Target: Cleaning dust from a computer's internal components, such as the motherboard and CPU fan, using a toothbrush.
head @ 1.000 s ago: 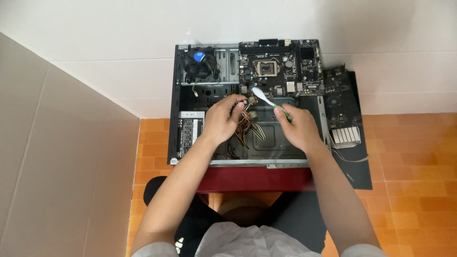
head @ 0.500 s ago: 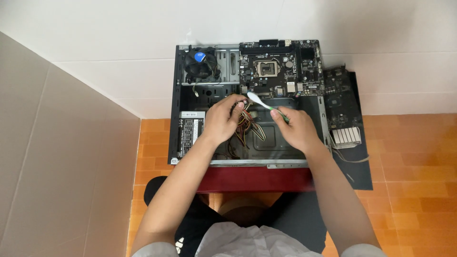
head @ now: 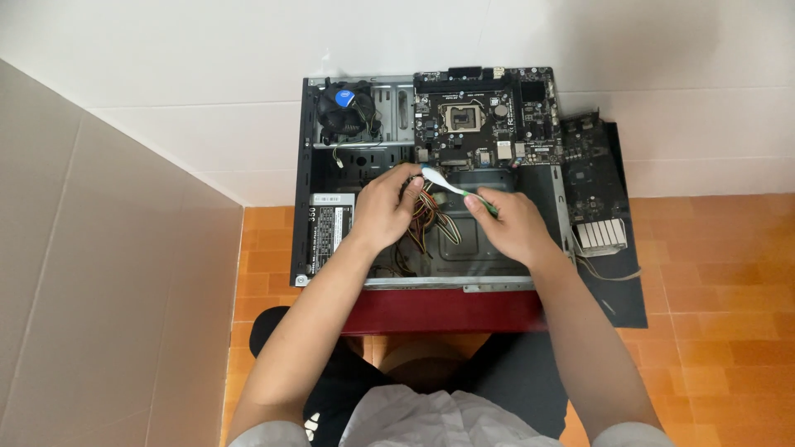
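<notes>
1 head camera looks almost straight down from above the seated person, fairly high. The open case (head: 426, 178) sits mid-frame, wall far, floor tiles right, both forearms reaching in from the near edge.

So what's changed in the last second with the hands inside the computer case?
Little. The white tool in the right hand has swung its tip slightly left, toward the left hand, which still grips the bundle of wires. The case, circuit board and fan have not moved.
</notes>
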